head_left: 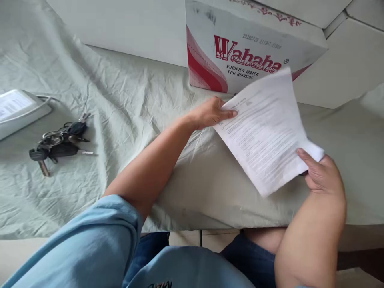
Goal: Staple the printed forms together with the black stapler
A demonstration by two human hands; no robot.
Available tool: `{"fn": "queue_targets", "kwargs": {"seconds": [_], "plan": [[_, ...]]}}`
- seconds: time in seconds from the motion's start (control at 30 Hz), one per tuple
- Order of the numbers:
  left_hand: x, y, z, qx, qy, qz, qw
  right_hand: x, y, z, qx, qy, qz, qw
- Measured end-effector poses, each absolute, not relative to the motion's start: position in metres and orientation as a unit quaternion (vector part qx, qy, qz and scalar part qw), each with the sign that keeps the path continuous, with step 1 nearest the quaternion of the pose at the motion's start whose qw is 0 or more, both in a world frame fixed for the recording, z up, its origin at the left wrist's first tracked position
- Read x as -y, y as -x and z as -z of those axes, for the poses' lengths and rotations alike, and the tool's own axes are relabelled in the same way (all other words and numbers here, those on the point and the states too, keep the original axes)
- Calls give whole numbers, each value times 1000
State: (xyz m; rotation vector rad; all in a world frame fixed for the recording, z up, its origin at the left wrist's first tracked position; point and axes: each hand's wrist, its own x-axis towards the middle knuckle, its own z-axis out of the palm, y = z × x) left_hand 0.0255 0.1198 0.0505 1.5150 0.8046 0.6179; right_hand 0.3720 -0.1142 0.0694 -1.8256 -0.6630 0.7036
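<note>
Both my hands hold a white sheet of printed paper (261, 132) above the cloth, tilted, with lines of small text facing up. My left hand (213, 113) pinches its upper left edge, thumb on top and the other fingers behind. At the lower right corner my right hand (322, 172) grips the paper, thumb on the printed side; the corner bends up there. The fingers beneath the sheet are hidden. Whether it is one sheet or more, I cannot tell. The text is too blurred to read.
A Wahaha water carton (210, 68) stands just behind the paper, against white boxes (135, 28). Left on the wrinkled green-grey cloth (120, 92) lies a bunch of keys (61, 144). A white device with a cable (27, 108) sits at the far left. The table's front edge is near my lap.
</note>
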Motion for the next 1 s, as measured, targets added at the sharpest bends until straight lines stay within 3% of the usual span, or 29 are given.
{"fn": "queue_targets", "kwargs": {"seconds": [0.13, 0.37, 0.5, 0.73, 1.0], "plan": [[-111, -28, -80, -346, -737, -77, 575, 118, -385, -71, 286, 770, -289, 492], [-96, -43, -86, -353, -761, 22, 544, 103, -340, -56, 390, 686, -439, 430], [-91, -40, -76, -387, -739, -16, 551, 89, -323, -42, 342, 715, -454, 407], [-79, -26, -48, -508, -672, -195, 502, 77, -323, -34, 299, 734, -463, 397], [-73, -54, -37, -573, -671, -267, 389, 77, -321, -36, 277, 754, -431, 411]]}}
